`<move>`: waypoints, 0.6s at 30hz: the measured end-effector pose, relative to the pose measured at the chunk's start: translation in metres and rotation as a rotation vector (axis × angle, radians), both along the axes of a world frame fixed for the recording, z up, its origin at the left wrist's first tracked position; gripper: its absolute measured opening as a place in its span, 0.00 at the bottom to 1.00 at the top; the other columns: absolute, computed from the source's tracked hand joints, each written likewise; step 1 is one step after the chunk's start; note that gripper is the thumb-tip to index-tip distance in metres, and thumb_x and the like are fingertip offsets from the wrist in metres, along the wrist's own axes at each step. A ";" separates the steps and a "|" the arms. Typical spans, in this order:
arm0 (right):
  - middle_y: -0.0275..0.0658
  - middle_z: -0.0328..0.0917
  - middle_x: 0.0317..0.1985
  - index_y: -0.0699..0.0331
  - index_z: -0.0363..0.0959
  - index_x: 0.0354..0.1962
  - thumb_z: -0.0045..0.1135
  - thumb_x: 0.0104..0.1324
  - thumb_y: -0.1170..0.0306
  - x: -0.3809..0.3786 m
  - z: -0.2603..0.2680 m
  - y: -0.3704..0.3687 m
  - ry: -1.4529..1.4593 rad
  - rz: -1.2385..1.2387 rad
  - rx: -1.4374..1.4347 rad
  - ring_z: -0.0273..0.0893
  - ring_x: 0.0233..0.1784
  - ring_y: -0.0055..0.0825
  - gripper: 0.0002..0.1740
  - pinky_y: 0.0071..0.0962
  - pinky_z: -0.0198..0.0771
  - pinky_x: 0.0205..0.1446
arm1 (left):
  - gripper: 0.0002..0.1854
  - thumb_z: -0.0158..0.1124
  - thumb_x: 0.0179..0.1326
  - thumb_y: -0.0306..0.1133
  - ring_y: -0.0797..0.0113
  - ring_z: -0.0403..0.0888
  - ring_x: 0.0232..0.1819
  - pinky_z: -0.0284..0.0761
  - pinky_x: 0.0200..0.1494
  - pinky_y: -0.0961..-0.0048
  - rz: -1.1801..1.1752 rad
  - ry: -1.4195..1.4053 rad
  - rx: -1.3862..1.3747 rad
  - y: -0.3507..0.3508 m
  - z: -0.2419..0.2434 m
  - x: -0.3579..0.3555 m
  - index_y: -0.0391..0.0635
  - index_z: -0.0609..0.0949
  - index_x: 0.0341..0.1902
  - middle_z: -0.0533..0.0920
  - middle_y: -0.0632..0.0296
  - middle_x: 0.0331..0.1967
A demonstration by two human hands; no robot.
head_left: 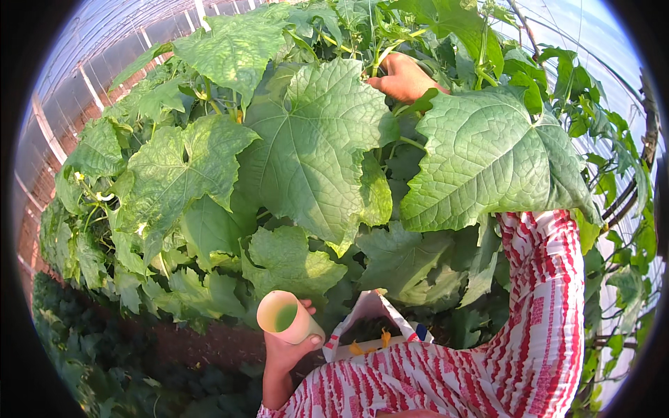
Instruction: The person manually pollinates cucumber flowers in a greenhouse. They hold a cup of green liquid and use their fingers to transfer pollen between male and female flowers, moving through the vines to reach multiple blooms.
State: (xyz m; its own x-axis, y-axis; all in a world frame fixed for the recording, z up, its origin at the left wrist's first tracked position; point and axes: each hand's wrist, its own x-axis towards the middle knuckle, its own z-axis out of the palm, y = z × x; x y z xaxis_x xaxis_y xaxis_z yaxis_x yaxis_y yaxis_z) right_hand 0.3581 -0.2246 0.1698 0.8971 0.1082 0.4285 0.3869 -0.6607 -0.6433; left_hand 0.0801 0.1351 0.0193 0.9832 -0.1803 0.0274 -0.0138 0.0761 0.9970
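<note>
My left hand is wrapped around a pale cup low in front of me. Green liquid shows inside the cup, which tilts a little towards me. Up among the vines, my right hand reaches to a plant stem behind a big lobed leaf. Its fingertips are partly hidden by foliage, so whether they grip the stem is unclear. Another broad leaf covers most of my right forearm.
Below the leaves hangs a white bag with yellow flowers in it. Dense climbing foliage fills the front. Greenhouse posts stand at left, plastic sheeting and a dark pole at right. Bare soil shows lower left.
</note>
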 end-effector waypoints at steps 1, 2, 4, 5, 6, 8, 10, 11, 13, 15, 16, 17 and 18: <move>0.36 0.79 0.33 0.68 0.75 0.41 0.60 0.54 0.73 0.001 -0.003 0.004 -0.059 -0.011 -0.008 0.70 0.36 0.23 0.15 0.27 0.66 0.45 | 0.42 0.80 0.36 0.32 0.60 0.78 0.51 0.74 0.54 0.62 0.007 0.004 0.003 0.000 0.000 -0.001 0.37 0.69 0.57 0.76 0.51 0.51; 0.38 0.79 0.34 0.69 0.75 0.41 0.60 0.54 0.73 0.000 -0.005 0.008 -0.119 -0.024 -0.015 0.71 0.37 0.24 0.16 0.27 0.66 0.46 | 0.42 0.80 0.36 0.32 0.60 0.78 0.51 0.74 0.54 0.62 0.013 0.007 0.006 0.001 -0.001 -0.003 0.36 0.69 0.57 0.76 0.51 0.51; 0.45 0.80 0.36 0.70 0.75 0.43 0.60 0.56 0.72 -0.003 -0.006 0.010 -0.044 -0.077 -0.010 0.72 0.37 0.28 0.17 0.28 0.67 0.47 | 0.42 0.80 0.36 0.32 0.60 0.78 0.51 0.74 0.54 0.62 0.018 0.011 0.004 0.000 -0.002 -0.003 0.36 0.69 0.57 0.76 0.51 0.51; 0.45 0.79 0.35 0.70 0.75 0.43 0.59 0.57 0.71 0.000 -0.009 0.009 -0.021 -0.093 0.016 0.72 0.36 0.28 0.16 0.28 0.67 0.46 | 0.42 0.80 0.36 0.32 0.60 0.78 0.51 0.74 0.54 0.62 0.015 0.011 0.001 0.000 -0.002 -0.003 0.36 0.69 0.57 0.76 0.51 0.51; 0.46 0.79 0.35 0.69 0.75 0.43 0.59 0.57 0.70 0.000 -0.010 0.008 0.002 -0.109 0.042 0.72 0.35 0.29 0.16 0.28 0.67 0.45 | 0.42 0.80 0.36 0.32 0.60 0.78 0.51 0.74 0.54 0.62 0.008 0.009 0.001 -0.001 -0.003 -0.002 0.36 0.69 0.57 0.76 0.51 0.51; 0.38 0.74 0.23 0.64 0.78 0.41 0.61 0.60 0.60 -0.006 -0.006 0.017 -0.016 -0.237 -0.079 0.71 0.29 0.25 0.17 0.28 0.67 0.38 | 0.42 0.80 0.36 0.32 0.60 0.78 0.51 0.74 0.54 0.62 0.008 0.009 0.010 0.000 -0.003 -0.003 0.36 0.68 0.57 0.76 0.51 0.51; 0.38 0.73 0.21 0.64 0.78 0.40 0.61 0.60 0.52 -0.006 -0.007 0.020 -0.024 -0.222 -0.002 0.70 0.28 0.25 0.22 0.29 0.67 0.36 | 0.42 0.80 0.36 0.32 0.59 0.78 0.51 0.74 0.54 0.62 0.010 0.007 0.011 0.000 -0.002 -0.004 0.36 0.68 0.57 0.76 0.51 0.51; 0.39 0.73 0.22 0.64 0.77 0.40 0.60 0.60 0.51 -0.007 -0.007 0.019 -0.058 -0.174 -0.025 0.70 0.28 0.27 0.24 0.30 0.67 0.36 | 0.42 0.80 0.36 0.32 0.59 0.78 0.51 0.74 0.54 0.62 0.011 0.007 0.012 0.000 -0.002 -0.005 0.36 0.68 0.57 0.76 0.51 0.51; 0.42 0.74 0.24 0.66 0.77 0.39 0.59 0.60 0.47 -0.009 -0.004 0.013 -0.126 -0.083 -0.075 0.70 0.28 0.30 0.27 0.32 0.67 0.37 | 0.42 0.80 0.36 0.32 0.60 0.78 0.51 0.74 0.54 0.62 0.004 0.004 0.011 0.000 0.000 -0.005 0.36 0.69 0.57 0.76 0.51 0.51; 0.46 0.74 0.26 0.68 0.76 0.39 0.58 0.60 0.46 -0.013 0.002 0.004 -0.172 -0.069 -0.188 0.71 0.30 0.35 0.30 0.35 0.67 0.38 | 0.42 0.79 0.37 0.33 0.59 0.78 0.51 0.74 0.53 0.62 -0.014 -0.006 0.017 -0.001 0.001 -0.003 0.35 0.68 0.57 0.76 0.50 0.51; 0.48 0.74 0.28 0.69 0.75 0.39 0.58 0.60 0.45 -0.013 0.005 0.001 -0.191 -0.058 -0.245 0.71 0.31 0.38 0.31 0.36 0.67 0.39 | 0.41 0.78 0.37 0.35 0.59 0.78 0.51 0.74 0.52 0.62 -0.020 -0.010 0.026 0.000 0.000 -0.003 0.35 0.68 0.56 0.75 0.50 0.51; 0.52 0.73 0.30 0.71 0.73 0.37 0.57 0.60 0.44 -0.013 0.009 -0.003 -0.079 -0.090 -0.341 0.72 0.34 0.44 0.32 0.39 0.67 0.40 | 0.41 0.78 0.38 0.36 0.58 0.78 0.51 0.74 0.52 0.62 -0.029 -0.014 0.034 0.000 0.000 -0.003 0.35 0.68 0.56 0.75 0.49 0.51; 0.52 0.73 0.30 0.72 0.72 0.36 0.57 0.60 0.45 -0.019 0.013 -0.007 -0.101 -0.059 -0.374 0.72 0.34 0.45 0.32 0.40 0.67 0.40 | 0.41 0.79 0.37 0.34 0.59 0.78 0.51 0.74 0.52 0.62 -0.037 -0.016 0.028 0.001 0.001 -0.002 0.35 0.68 0.56 0.76 0.50 0.51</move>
